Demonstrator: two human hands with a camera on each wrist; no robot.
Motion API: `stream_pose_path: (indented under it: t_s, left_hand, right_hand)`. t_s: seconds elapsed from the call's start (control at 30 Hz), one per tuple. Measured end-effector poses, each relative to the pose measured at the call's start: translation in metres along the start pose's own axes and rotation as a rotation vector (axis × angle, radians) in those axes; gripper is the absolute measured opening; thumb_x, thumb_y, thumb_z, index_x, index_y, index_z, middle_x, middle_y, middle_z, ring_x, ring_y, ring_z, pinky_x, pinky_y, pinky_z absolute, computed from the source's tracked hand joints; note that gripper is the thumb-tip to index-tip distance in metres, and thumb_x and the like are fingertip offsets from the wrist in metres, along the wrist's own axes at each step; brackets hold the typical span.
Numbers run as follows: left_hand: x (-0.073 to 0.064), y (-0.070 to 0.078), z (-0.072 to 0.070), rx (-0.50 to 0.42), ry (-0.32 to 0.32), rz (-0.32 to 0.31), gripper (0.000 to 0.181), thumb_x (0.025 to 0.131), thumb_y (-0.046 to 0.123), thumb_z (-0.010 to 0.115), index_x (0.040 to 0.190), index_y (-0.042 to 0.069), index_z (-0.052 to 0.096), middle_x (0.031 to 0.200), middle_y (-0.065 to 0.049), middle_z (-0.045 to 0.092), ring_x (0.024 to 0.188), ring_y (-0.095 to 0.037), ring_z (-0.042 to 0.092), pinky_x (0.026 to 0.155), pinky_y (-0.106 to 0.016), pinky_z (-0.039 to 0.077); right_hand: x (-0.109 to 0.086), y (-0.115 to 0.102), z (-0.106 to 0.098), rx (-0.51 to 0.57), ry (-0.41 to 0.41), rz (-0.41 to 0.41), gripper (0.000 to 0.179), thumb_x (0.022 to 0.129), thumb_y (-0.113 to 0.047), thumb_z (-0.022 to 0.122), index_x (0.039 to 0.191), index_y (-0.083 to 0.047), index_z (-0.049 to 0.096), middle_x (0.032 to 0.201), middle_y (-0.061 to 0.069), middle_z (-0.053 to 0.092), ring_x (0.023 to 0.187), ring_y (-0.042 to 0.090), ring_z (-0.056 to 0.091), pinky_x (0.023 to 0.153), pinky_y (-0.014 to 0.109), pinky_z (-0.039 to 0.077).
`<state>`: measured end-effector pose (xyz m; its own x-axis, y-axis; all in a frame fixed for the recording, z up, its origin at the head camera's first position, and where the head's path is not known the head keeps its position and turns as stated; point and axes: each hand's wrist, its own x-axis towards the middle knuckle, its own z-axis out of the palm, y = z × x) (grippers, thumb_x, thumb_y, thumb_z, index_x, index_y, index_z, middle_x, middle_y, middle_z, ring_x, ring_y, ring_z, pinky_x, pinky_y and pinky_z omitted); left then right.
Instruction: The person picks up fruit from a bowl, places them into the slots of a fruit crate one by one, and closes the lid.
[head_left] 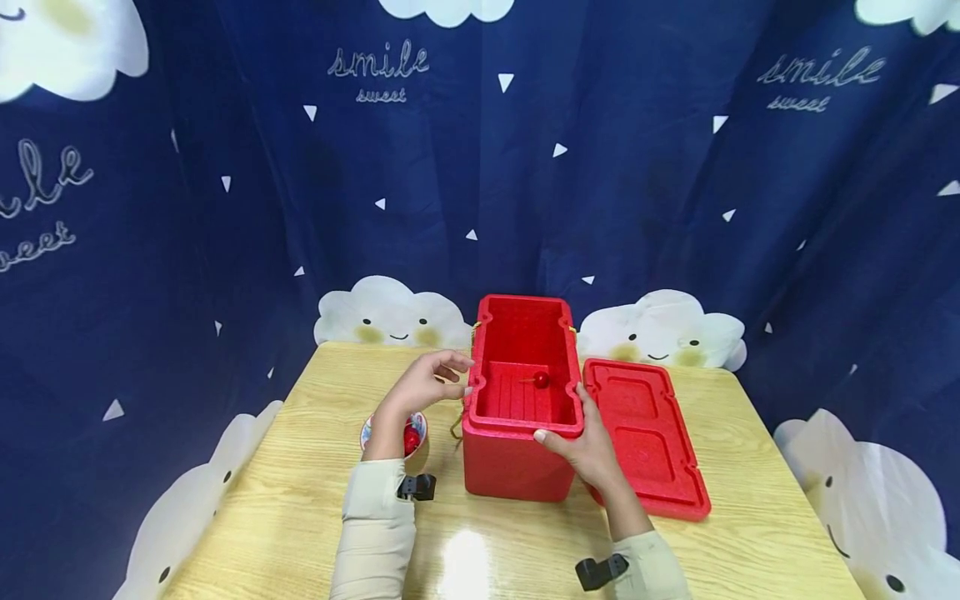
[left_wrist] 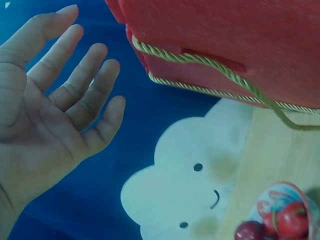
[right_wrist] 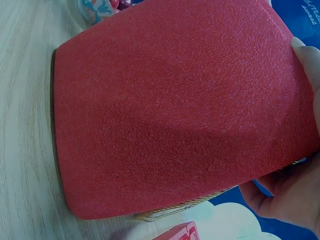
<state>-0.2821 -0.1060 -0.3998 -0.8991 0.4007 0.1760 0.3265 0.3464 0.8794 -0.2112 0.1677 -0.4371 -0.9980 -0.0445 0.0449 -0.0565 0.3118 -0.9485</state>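
Observation:
A red foam box [head_left: 517, 467] stands uncovered on the table, and a cherry [head_left: 541, 380] with a stem lies on its floor. My right hand [head_left: 588, 446] grips the box's near right corner, thumb on the near side and fingers along the right wall. Beside the left rim is my left hand [head_left: 429, 382], fingers spread and loosely bent. Nothing is in its palm in the left wrist view, where a gap shows between the fingertips [left_wrist: 117, 105] and the box. Under the left forearm, a patterned bowl [head_left: 366, 432] holds several cherries [left_wrist: 292, 220], partly hidden in the head view.
The red lid [head_left: 645, 442] lies flat on the wooden table [head_left: 285, 508], right of the box. A gold cord [left_wrist: 235, 77] hangs along the box's side. Behind the table hangs a dark blue curtain [head_left: 450, 167] with clouds on it.

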Motion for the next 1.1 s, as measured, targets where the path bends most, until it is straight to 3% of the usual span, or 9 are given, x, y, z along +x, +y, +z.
stream_pose_path:
  t_s: [0.13,0.23,0.47,0.7,0.93,1.1]
  left_hand:
    - [-0.018,0.013,-0.001,-0.028,0.052,-0.031,0.038,0.077,0.001,0.071,0.114,-0.001,0.062,0.113,-0.018,0.058,0.099,-0.037,0.055,0.077,-0.038,0.049]
    - [-0.026,0.014,0.001,-0.029,0.093,-0.039,0.038,0.078,0.003,0.072,0.115,0.0,0.061,0.116,-0.016,0.057,0.1,-0.035,0.054,0.077,-0.038,0.048]
    - [-0.029,-0.028,0.008,-0.05,0.227,-0.066,0.043,0.077,0.006,0.075,0.117,0.007,0.062,0.12,-0.009,0.054,0.105,-0.033,0.053,0.087,-0.049,0.04]
    - [-0.042,-0.048,0.008,-0.048,0.311,-0.077,0.041,0.077,0.011,0.076,0.115,0.013,0.063,0.119,-0.006,0.053,0.104,-0.028,0.054,0.086,-0.048,0.043]
    - [-0.057,-0.069,-0.002,-0.112,0.386,-0.097,0.043,0.076,0.002,0.075,0.117,0.004,0.061,0.123,-0.015,0.05,0.106,-0.033,0.052,0.088,-0.049,0.042]
    - [-0.067,-0.08,-0.008,-0.118,0.434,-0.165,0.044,0.075,0.007,0.077,0.116,0.007,0.062,0.123,-0.012,0.05,0.108,-0.035,0.051,0.089,-0.048,0.041]
  right_hand:
    - [0.008,0.019,0.0,-0.001,0.001,0.006,0.106,0.07,-0.026,0.081,0.149,-0.014,0.011,0.142,0.018,0.031,0.121,0.035,0.038,0.086,0.045,0.046]
    - [0.015,0.035,0.001,-0.007,0.015,-0.007,0.107,0.069,-0.031,0.082,0.149,-0.018,0.012,0.141,0.017,0.034,0.119,0.032,0.041,0.086,0.044,0.046]
    - [0.018,0.04,0.002,-0.026,0.032,-0.047,0.107,0.068,-0.034,0.082,0.148,-0.017,0.014,0.138,0.018,0.037,0.117,0.035,0.043,0.086,0.044,0.046]
    - [0.016,0.039,0.003,-0.046,0.041,-0.048,0.106,0.068,-0.032,0.082,0.148,-0.015,0.015,0.138,0.016,0.037,0.117,0.031,0.043,0.087,0.044,0.046]
    - [0.016,0.037,0.003,-0.033,0.04,-0.048,0.107,0.068,-0.032,0.082,0.148,-0.016,0.014,0.137,0.018,0.037,0.116,0.032,0.045,0.086,0.045,0.046]
    - [0.016,0.037,0.003,-0.048,0.044,-0.052,0.106,0.068,-0.032,0.082,0.148,-0.014,0.015,0.138,0.019,0.037,0.117,0.032,0.044,0.087,0.045,0.046]
